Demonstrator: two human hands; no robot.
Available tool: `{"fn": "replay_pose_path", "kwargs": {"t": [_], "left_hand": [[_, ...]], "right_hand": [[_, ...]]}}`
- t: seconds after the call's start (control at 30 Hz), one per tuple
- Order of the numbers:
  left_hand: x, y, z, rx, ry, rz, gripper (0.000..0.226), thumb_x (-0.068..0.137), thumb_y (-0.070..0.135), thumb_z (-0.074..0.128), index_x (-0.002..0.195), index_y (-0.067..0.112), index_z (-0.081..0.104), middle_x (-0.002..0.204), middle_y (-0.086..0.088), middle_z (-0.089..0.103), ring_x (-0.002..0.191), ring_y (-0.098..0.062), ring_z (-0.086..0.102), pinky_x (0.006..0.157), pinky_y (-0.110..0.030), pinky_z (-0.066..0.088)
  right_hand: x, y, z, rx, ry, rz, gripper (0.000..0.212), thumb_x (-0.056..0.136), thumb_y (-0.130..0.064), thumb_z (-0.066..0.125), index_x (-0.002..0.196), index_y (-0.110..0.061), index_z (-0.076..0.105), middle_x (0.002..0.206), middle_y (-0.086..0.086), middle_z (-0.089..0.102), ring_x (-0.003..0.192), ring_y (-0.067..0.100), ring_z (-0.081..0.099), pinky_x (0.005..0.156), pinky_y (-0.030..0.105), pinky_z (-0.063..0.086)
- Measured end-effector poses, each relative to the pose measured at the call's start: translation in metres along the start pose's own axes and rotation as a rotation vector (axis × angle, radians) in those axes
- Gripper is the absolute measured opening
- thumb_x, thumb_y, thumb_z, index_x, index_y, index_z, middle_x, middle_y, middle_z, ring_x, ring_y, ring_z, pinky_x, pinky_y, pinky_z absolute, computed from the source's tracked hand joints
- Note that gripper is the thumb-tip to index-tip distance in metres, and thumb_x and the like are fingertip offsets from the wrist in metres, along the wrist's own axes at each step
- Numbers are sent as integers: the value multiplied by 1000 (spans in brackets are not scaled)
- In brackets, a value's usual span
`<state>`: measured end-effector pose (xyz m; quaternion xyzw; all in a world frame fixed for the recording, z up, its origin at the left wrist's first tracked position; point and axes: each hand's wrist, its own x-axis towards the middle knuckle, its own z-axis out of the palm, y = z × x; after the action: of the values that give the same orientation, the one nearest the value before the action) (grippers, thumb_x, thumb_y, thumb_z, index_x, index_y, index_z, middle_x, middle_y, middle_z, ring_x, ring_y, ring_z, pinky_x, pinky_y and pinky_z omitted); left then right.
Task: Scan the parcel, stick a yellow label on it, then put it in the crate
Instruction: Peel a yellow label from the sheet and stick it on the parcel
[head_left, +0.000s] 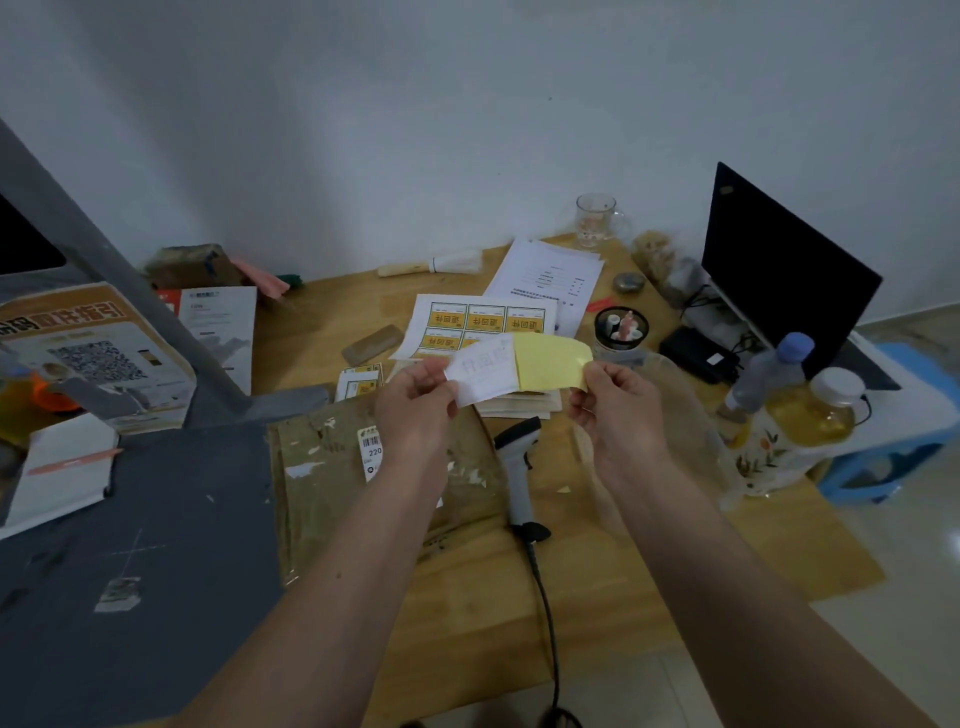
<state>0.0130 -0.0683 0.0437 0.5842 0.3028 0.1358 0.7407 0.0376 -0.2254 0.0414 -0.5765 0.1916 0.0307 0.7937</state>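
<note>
Both hands raised over parcel (363, 467): left hand (415, 402) pinches white label (483, 374), right hand (610, 395) pinches its yellow backing (550, 358), strip's long axis running left-right, scanner (519, 467) beside parcel.

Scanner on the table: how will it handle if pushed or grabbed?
The scanner lies flat on its side, so it probably slides rather than rolls. Its cable runs off the table edge and may drag. The rigid-looking body should suit a firm grab.
</note>
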Motion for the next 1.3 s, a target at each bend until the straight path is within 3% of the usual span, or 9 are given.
{"fn": "replay_pose_path", "kwargs": {"t": [0.2, 0.3, 0.47, 0.63, 0.9, 1.0, 1.1, 1.2, 1.3], "left_hand": [[1, -16, 31, -6, -8, -50, 35, 81, -15, 57, 106, 8, 69, 91, 1, 63, 89, -15, 61, 71, -23, 52], [5, -23, 45, -21, -8, -74, 37, 80, -16, 58, 103, 10, 71, 92, 1, 64, 94, -19, 62, 74, -26, 54], [9, -33, 62, 11, 28, -104, 38, 80, -12, 60, 89, 22, 74, 99, 2, 66, 103, -21, 62, 94, -37, 52], [9, -39, 72, 49, 36, -108, 36, 82, -10, 59, 106, 14, 72, 117, -5, 66, 107, -21, 61, 96, -36, 51], [9, -39, 84, 63, 7, -143, 35, 84, -11, 59, 109, 10, 71, 112, -2, 65, 107, -20, 59, 94, -33, 52], [13, -34, 82, 28, 29, -133, 36, 86, -13, 55, 114, 6, 67, 113, -7, 64, 106, -22, 60, 82, -27, 54], [13, -29, 83, -18, -28, -133, 43, 86, -15, 53, 120, 9, 63, 96, -3, 61, 95, -19, 60, 69, -23, 52], [8, -28, 90, -55, -74, -147, 46, 86, -14, 54, 121, 13, 62, 95, -3, 58, 92, -18, 60, 70, -25, 53], [6, -32, 91, -113, -70, -169, 44, 86, -11, 57, 123, 11, 59, 110, -7, 55, 105, -24, 59, 73, -26, 56]], "right_hand": [[24, -2, -32, -47, 64, 23, 21, 96, -14, 49, 77, -15, 57, 73, 3, 55, 64, 12, 52, 59, 25, 48], [36, 0, -46, -48, 102, 53, 20, 97, -16, 49, 78, -15, 56, 75, 3, 55, 64, 12, 52, 60, 24, 48], [53, 2, -64, -52, 130, 64, 21, 97, -16, 49, 77, -15, 56, 80, 4, 56, 68, 13, 53, 62, 24, 49], [66, 4, -75, -59, 140, 50, 26, 97, -15, 48, 71, -15, 55, 80, 5, 54, 70, 15, 51, 60, 24, 48], [79, 2, -84, -121, 197, -9, 22, 96, -14, 47, 76, -14, 56, 79, 6, 56, 69, 16, 54, 64, 26, 52], [84, -3, -93, -74, 273, -49, 22, 97, -14, 47, 76, -15, 54, 78, 3, 55, 67, 12, 53, 53, 18, 50], [88, -4, -98, -64, 266, -84, 21, 96, -13, 49, 77, -16, 56, 78, 2, 56, 67, 10, 53, 44, 9, 45], [90, 1, -96, -89, 210, -59, 19, 95, -14, 52, 79, -15, 60, 81, 2, 61, 70, 12, 57, 54, 15, 50], [93, 7, -99, -97, 209, -32, 19, 93, -14, 55, 75, -14, 61, 76, 0, 61, 65, 9, 60, 60, 20, 51]]}}
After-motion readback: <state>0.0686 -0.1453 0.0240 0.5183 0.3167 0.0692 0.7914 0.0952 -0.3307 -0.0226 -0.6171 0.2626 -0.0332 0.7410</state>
